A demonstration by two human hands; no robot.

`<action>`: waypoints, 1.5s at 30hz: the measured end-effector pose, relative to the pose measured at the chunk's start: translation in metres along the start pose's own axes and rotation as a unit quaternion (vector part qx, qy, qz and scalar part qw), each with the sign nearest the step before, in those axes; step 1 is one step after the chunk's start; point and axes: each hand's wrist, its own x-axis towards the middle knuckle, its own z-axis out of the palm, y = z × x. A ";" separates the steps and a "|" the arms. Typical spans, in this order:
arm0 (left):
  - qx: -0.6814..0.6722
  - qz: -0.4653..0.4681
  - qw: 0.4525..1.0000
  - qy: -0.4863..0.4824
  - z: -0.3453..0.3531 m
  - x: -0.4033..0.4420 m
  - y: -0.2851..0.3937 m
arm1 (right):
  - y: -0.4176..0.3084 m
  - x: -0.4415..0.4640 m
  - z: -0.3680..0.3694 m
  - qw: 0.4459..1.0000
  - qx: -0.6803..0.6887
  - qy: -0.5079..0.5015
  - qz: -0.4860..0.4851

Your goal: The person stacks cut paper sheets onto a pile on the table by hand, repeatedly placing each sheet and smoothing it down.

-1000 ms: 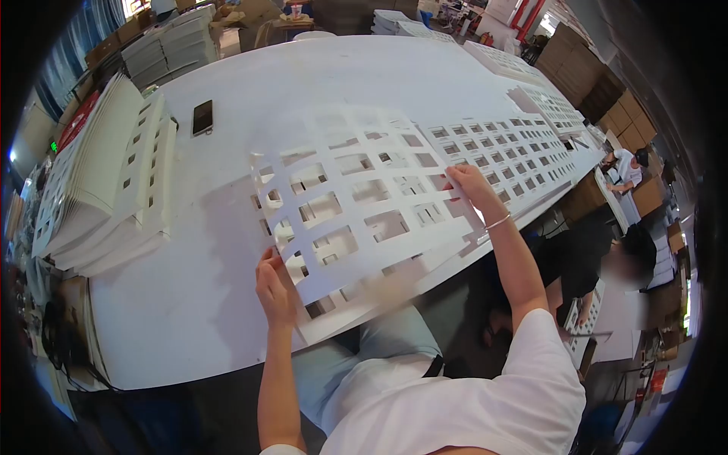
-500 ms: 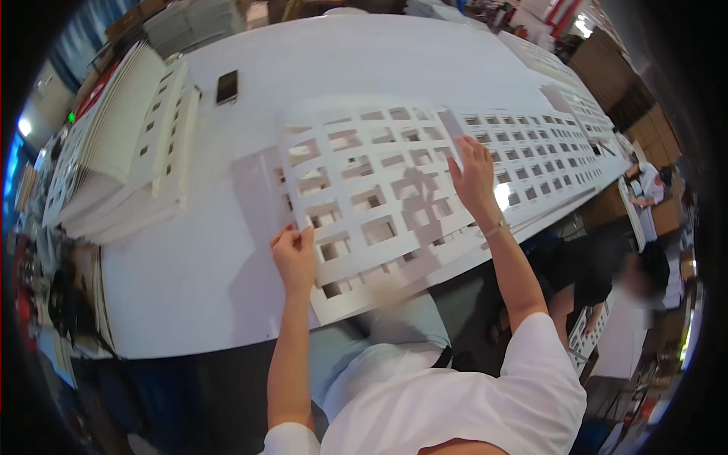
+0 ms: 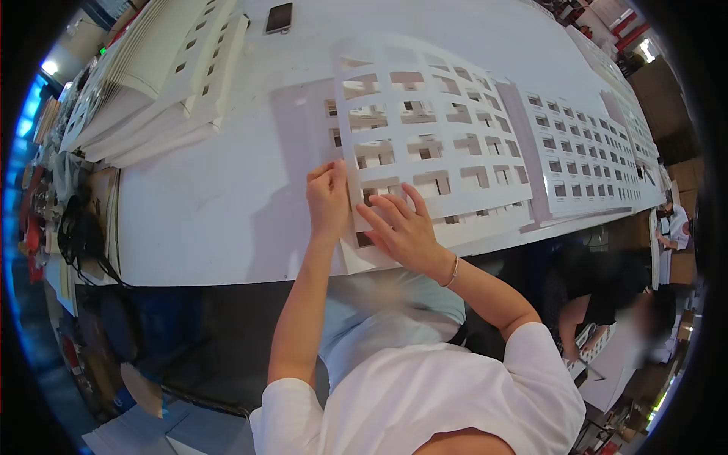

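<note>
A white sheet (image 3: pixel 400 152) with rows of rectangular cut-outs stands raised and slightly bowed over similar cut-out sheets (image 3: pixel 493 229) on the table. My left hand (image 3: pixel 327 203) has its fingers closed on the sheet's left edge, near the lower corner. Close beside it, my right hand (image 3: pixel 406 231) spreads its fingers over the lower left cut-outs. I cannot tell whether those fingertips touch the sheet. To the right lies a white panel (image 3: pixel 540 171) with rows of smaller windows.
A thick stack of white cut-out sheets (image 3: pixel 129 106) sits at the table's left side. A phone (image 3: pixel 279 18) lies toward the back of the white table (image 3: pixel 205 227). A person in dark clothes (image 3: pixel 607 284) works at the right, below the table edge. Black cables (image 3: pixel 76 231) hang at the left.
My right hand has moved from the sheet's right edge to its lower left corner. My left hand keeps its hold on the left edge. The camera view has shifted.
</note>
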 end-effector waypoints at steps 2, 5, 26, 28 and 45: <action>-0.062 -0.038 0.997 -0.011 0.001 0.002 -0.007 | 0.005 0.001 -0.002 1.000 0.014 0.013 -0.002; -0.055 -0.023 0.997 -0.043 -0.004 -0.004 -0.005 | 0.012 0.005 -0.019 0.996 0.030 0.081 -0.028; -0.185 0.004 0.981 -0.057 -0.001 -0.004 -0.029 | -0.023 -0.027 -0.037 0.993 0.070 0.024 -0.092; -0.181 0.001 0.982 -0.059 -0.003 -0.007 -0.026 | -0.026 -0.033 -0.022 0.994 0.079 -0.010 -0.079; -0.072 -0.008 0.995 -0.068 -0.010 -0.005 -0.005 | -0.039 -0.036 0.002 0.993 0.117 0.024 -0.013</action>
